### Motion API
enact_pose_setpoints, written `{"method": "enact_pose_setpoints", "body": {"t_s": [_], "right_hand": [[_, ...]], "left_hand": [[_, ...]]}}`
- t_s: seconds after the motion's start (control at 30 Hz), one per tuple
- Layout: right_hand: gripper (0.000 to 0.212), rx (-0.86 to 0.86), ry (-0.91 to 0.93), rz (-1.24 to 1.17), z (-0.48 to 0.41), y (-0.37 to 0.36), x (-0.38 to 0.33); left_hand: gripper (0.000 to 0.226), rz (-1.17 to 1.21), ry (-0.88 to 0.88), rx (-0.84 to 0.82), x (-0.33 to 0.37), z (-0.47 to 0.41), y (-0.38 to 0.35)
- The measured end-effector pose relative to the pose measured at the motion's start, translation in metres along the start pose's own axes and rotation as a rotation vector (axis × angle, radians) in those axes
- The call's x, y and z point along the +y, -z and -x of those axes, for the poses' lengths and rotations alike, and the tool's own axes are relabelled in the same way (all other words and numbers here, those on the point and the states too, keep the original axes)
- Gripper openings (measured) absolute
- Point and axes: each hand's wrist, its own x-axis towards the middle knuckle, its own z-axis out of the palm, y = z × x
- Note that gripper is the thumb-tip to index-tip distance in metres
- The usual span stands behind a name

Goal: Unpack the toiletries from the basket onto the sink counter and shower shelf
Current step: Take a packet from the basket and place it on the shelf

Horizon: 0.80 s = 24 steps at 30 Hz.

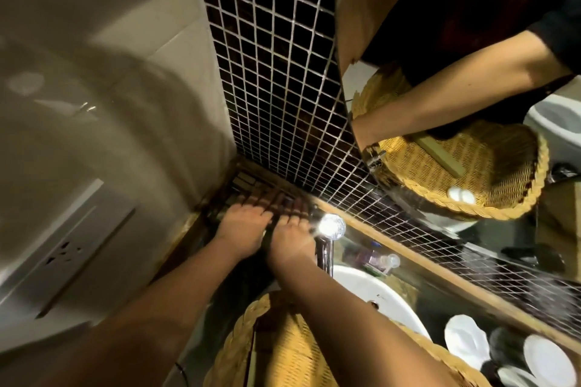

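Item, corner placement: your left hand point(243, 229) and right hand point(290, 237), grip unreadable, meet over something dark; seat it flat on the desk point(251, 181), clear of the chrome tap point(328, 248).

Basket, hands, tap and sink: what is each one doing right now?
Basket: upright beside the sink, under the arms.
Left hand: in the counter corner; grip unclear.
Right hand: touching the left hand; grip unclear.
Tap: no water seen.
Sink: looks dry.

close head view, steeply downward
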Motion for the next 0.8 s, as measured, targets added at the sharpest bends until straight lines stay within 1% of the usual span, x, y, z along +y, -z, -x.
{"method": "enact_pose_setpoints", "body": {"t_s": [0.07,0.17,0.23,0.33,0.4,0.47,0.53,0.6,0.7,0.8], "right_hand": [[0.06,0.002,-0.01,-0.011,0.001,0.002,0.001],[0.063,-0.007,-0.023,-0.018,0.0,0.005,0.002],[0.071,-0.02,-0.011,0.005,0.005,0.011,0.004],[0.079,0.074,0.069,0.081,0.032,0.025,0.005],[0.081,0.114,0.074,0.029,0.051,0.027,0.009],[0.094,0.077,0.092,-0.007,0.069,0.026,0.016],[0.106,0.035,0.136,0.032,0.088,0.025,0.023],[0.103,0.062,0.142,0.059,0.106,0.024,0.029],[0.088,0.095,0.156,0.054,0.133,0.017,0.039],[0.085,0.124,0.144,0.02,0.158,0.011,0.054]], "left_hand": [[0.07,0.03,0.016,0.002,0.001,0.002,0.001],[0.072,0.018,0.03,-0.013,0.006,0.007,0.012],[0.074,-0.011,0.02,0.008,0.008,0.01,0.015],[0.078,-0.075,0.02,0.035,0.01,0.024,0.022],[0.088,-0.089,0.028,0.056,0.013,0.037,0.028],[0.09,-0.096,0.025,0.065,0.019,0.05,0.033],[0.085,-0.1,0.013,0.065,0.028,0.064,0.039],[0.084,-0.074,0.001,0.074,0.038,0.08,0.047],[0.081,-0.112,-0.045,0.11,0.055,0.104,0.054],[0.075,-0.127,-0.102,0.152,0.072,0.122,0.054]]}}
